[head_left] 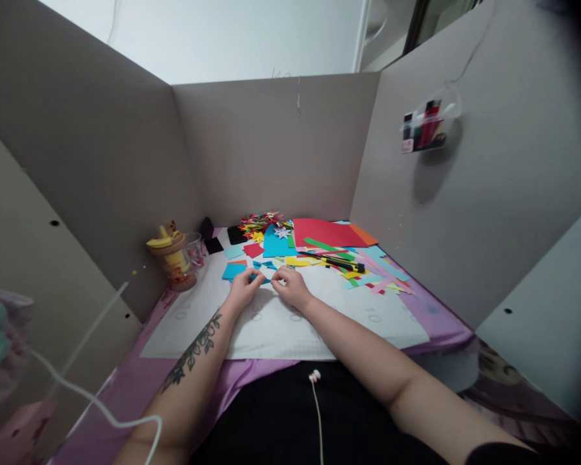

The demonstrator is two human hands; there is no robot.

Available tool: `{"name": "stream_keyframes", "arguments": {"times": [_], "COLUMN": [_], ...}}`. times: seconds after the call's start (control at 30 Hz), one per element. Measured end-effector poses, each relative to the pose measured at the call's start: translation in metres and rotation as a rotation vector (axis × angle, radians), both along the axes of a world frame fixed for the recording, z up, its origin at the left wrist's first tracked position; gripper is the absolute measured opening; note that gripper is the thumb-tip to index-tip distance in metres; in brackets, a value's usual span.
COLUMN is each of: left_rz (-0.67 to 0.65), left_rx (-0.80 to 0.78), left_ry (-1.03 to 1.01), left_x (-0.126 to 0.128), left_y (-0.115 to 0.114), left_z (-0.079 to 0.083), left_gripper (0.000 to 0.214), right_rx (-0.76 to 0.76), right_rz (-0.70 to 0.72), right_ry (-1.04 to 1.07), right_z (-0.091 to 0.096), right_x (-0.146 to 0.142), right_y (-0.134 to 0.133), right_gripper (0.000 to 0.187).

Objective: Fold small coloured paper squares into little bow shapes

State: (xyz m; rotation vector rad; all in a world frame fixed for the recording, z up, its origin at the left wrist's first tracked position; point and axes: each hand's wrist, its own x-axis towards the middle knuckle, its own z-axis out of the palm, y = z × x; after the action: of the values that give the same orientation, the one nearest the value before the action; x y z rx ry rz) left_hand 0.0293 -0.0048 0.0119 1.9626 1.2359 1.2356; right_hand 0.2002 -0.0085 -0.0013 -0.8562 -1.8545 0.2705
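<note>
Over white numbered mat [334, 316], left hand [244, 285] and right hand [293, 288] pinching one small blue paper piece [266, 281], black-yellow utility knife [341, 262] beyond, among coloured paper strips [382, 262]

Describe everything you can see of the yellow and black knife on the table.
The knife is long and slim, with a plastic-looking yellow and black body. It lies slantwise across loose paper strips, beyond and to the right of the right hand, its thicker end pointing right. No hand touches it. Whether its blade is out is too small to tell.
</note>
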Motion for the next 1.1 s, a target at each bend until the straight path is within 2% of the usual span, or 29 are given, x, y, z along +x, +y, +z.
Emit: {"name": "stream_keyframes", "arguments": {"times": [0.4,0.6,0.83,1.1], "left_rz": [-0.036,-0.134,-0.054,-0.023], "left_rx": [0.001,0.018,-0.006,0.040], "left_ry": [0.061,0.083,0.112,0.101], "left_x": [0.0012,0.0013,0.0027,0.0013], "left_y": [-0.0036,-0.0032,-0.0040,-0.0002], "left_z": [0.0019,-0.0005,-0.0010,-0.0049], "left_gripper": [0.021,0.022,0.022,0.016], "right_rx": [0.021,0.022,-0.041,-0.097], "right_rz": [0.034,0.032,-0.010,-0.028], "right_ry": [-0.044,-0.048,0.007,-0.002], "right_z": [-0.0020,-0.0008,-0.0004,-0.0017], "right_x": [-0.0007,-0.0025,0.0008,0.0004], "right_y": [0.0018,0.0005,0.0028,0.0044], "right_gripper": [0.012,0.011,0.012,0.010]}}
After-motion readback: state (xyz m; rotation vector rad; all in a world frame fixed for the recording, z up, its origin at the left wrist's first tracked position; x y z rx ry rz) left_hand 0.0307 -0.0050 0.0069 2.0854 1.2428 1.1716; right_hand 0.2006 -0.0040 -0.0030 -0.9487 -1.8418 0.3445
